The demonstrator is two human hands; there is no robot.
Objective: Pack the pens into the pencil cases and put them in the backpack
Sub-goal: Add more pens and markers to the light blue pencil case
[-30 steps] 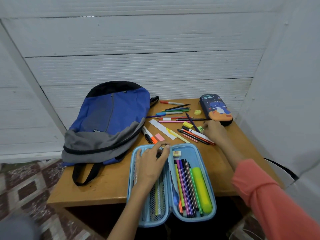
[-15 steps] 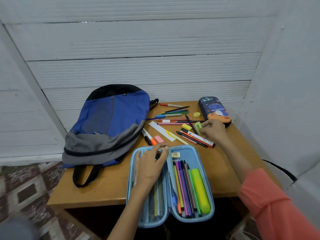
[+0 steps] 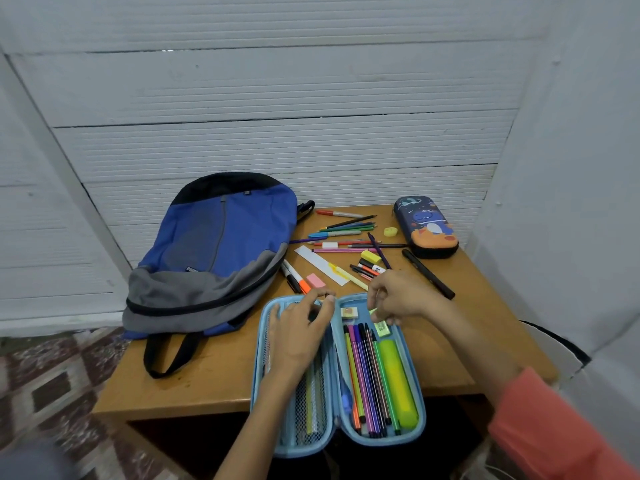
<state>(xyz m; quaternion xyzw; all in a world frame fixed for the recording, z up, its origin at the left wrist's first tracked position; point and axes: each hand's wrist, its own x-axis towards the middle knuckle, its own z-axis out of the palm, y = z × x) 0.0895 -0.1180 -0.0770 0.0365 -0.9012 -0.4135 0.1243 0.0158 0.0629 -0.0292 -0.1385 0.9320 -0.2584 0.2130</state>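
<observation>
An open light-blue pencil case [image 3: 377, 442] lies at the table's front edge. Its right half holds several coloured pens [image 3: 365, 375] and a yellow-green highlighter [image 3: 398, 382]. My left hand [image 3: 299, 329] rests on the mesh left half with fingers loosely bent. At the top of the right half, my right hand [image 3: 401, 296] pinches a small green eraser [image 3: 382, 328]. Several loose pens and pencils [image 3: 346, 233] lie scattered behind the case. A shut dinosaur-print pencil case [image 3: 427, 226] sits at the back right. The blue and grey backpack [image 3: 214, 244] lies on the left, its zip closed.
On the wooden table [image 3: 207, 375] are also a black marker [image 3: 427, 273], a white ruler [image 3: 320, 265], a pink eraser [image 3: 315, 280], a yellow eraser [image 3: 370, 256] and a small yellow piece [image 3: 390, 232]. White walls close in behind and on the right.
My right hand picked the green eraser from the loose pens and brought it back to the top of the open case's right half. My left hand stayed on the case.
</observation>
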